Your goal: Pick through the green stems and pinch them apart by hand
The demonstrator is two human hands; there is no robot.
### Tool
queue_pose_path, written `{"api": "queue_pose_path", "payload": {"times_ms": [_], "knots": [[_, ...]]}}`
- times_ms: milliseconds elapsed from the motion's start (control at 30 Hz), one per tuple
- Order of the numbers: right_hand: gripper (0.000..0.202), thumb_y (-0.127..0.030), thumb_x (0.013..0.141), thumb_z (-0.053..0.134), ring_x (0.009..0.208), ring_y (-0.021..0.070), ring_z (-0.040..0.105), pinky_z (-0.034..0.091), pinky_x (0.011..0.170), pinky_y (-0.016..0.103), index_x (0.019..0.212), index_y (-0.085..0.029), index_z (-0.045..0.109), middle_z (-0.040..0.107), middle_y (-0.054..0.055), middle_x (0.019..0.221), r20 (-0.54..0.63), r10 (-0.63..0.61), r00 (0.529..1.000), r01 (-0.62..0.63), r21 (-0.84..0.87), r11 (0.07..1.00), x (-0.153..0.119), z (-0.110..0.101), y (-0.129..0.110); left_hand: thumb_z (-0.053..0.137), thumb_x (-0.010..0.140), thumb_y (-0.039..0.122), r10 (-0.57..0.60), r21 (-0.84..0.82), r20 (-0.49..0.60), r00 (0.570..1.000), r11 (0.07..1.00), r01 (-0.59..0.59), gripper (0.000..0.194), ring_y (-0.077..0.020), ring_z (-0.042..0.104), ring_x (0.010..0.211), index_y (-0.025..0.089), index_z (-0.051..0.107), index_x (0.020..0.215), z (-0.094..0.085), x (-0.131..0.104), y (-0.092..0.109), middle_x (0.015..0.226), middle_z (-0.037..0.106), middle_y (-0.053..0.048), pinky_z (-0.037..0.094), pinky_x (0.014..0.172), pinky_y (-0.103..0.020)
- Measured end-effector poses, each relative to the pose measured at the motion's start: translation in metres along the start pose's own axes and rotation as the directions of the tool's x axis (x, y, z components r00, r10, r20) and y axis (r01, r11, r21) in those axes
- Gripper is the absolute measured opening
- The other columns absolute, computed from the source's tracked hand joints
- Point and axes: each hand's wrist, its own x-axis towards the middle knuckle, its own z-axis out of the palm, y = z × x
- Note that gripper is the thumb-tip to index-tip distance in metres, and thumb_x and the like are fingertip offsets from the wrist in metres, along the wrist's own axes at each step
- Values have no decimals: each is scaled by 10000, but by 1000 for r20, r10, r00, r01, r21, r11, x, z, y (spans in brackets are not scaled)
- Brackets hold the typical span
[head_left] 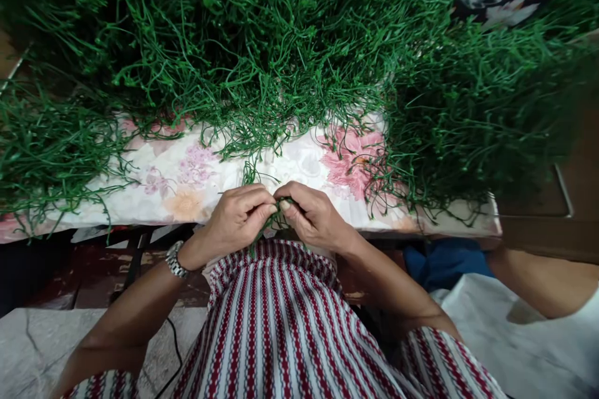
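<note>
Thin green branching stems (250,171), looking like artificial plant sprigs, are pinched between my two hands at the near edge of the table. My left hand (243,215) wears a metal watch at the wrist, and its thumb and forefinger are closed on the stems. Right beside it, my right hand (311,215) pinches the same stems with thumb and forefinger. The fingertips of both hands nearly meet. Some strands poke out above the left hand and others hang below, over my striped clothing. My fingers hide the exact spot being gripped.
A large heap of green stems (262,31) covers the back of the table. Smaller piles lie at the left (51,149) and right (453,131). Beneath them is a floral tablecloth (299,159). Another person's arm (547,277) is close by at the right.
</note>
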Motion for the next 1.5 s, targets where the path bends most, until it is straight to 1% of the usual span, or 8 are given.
{"api": "queue_pose_path", "payload": {"times_ms": [400,533,700,833,967,1267,1400,1500], "knots": [[104,-212,878,488,603,84,474,363,559,201,817,-141,533,526,5,673,-41,-17,999,15,-51,999,-10,0,2,420,841,123,84,323,24,996,942,-88,201,-123,421,587,168,482,655,5,-3,3,601,461,6,347,580,-267],[150,-185,855,456,552,80,412,317,523,204,719,-142,505,470,-14,603,174,-83,981,90,-34,995,-9,-7,2,376,763,19,242,282,267,933,906,-315,237,-123,388,577,175,456,603,-6,1,4,584,435,11,327,580,-270],[129,-113,764,427,509,52,386,304,511,178,674,-141,517,475,-32,578,510,-116,852,28,178,984,-10,-25,2,386,698,-13,250,227,464,850,894,-386,224,-133,391,585,174,475,614,-22,3,3,590,454,4,328,588,-282],[141,-117,793,399,541,54,435,345,539,173,707,-139,509,522,-14,621,428,10,904,-120,230,966,-9,-41,4,420,822,67,159,123,257,953,973,-195,212,-118,418,586,163,499,650,-31,2,-4,591,458,3,341,570,-254],[129,-151,845,409,664,79,518,405,636,201,770,-135,513,584,26,737,247,148,958,-222,307,926,-3,-36,7,463,862,154,52,46,107,993,997,-57,157,-105,453,600,156,530,720,-24,3,-3,627,488,2,358,567,-232],[171,-297,893,451,533,54,396,331,521,176,864,-144,523,444,-47,616,32,368,929,-349,399,848,2,1,4,489,843,125,-36,-1,-226,973,999,37,114,-98,468,618,157,538,746,5,8,4,654,489,6,374,586,-225],[275,-400,901,438,482,49,332,286,470,173,890,-139,525,394,-63,576,58,409,911,-370,554,746,-1,5,4,476,843,117,53,142,-240,969,990,-19,117,-117,463,631,161,526,746,9,8,2,653,487,-1,373,592,-247],[295,-424,861,507,546,58,377,327,520,178,874,-131,540,432,-44,625,45,403,914,-369,508,779,-1,4,3,473,836,113,125,255,-242,962,965,-61,118,-133,459,633,162,520,739,11,7,-1,648,502,-12,373,600,-267]]}}
